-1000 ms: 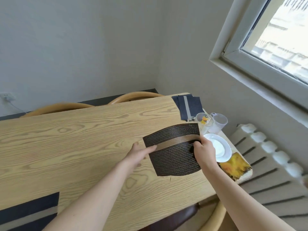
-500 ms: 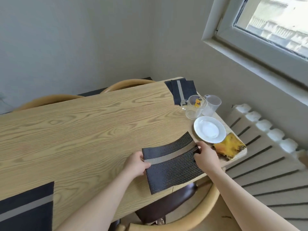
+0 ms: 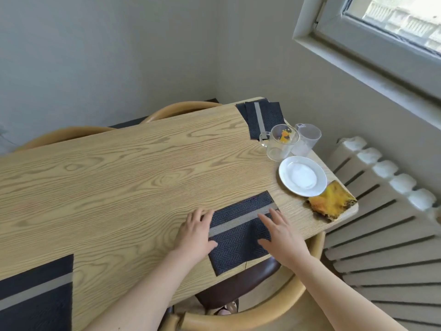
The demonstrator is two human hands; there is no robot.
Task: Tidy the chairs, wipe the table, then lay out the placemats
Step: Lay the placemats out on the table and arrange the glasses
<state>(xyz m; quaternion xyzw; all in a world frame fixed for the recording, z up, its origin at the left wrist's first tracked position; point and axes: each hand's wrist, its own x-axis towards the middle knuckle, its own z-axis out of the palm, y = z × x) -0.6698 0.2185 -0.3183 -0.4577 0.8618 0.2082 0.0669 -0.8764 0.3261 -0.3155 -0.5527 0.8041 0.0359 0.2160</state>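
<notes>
Head view looks down on a pale wood-grain worktop where a dark placemat with one grey stripe lies flat, its near side just beside the worktop's near edge. The left hand rests on this placemat's left border, fingers straight and loosely spread, partly on the weave and partly on the wood, gripping nothing. The right hand lies flat on its right part, fingers stretched out and apart, curled round nothing. A second placemat of the same pattern sits at the lower left of the picture, well apart from the first. At the far right corner lies a small stack of placemats, with a glass mug and a clear plastic cup just beside it. Nearer are a white plate and, just beside it, a yellow cloth. A wooden chair with a brown seat stands under the near edge, and two curved chair backs show past the far edge. A radiator stands to the right.
</notes>
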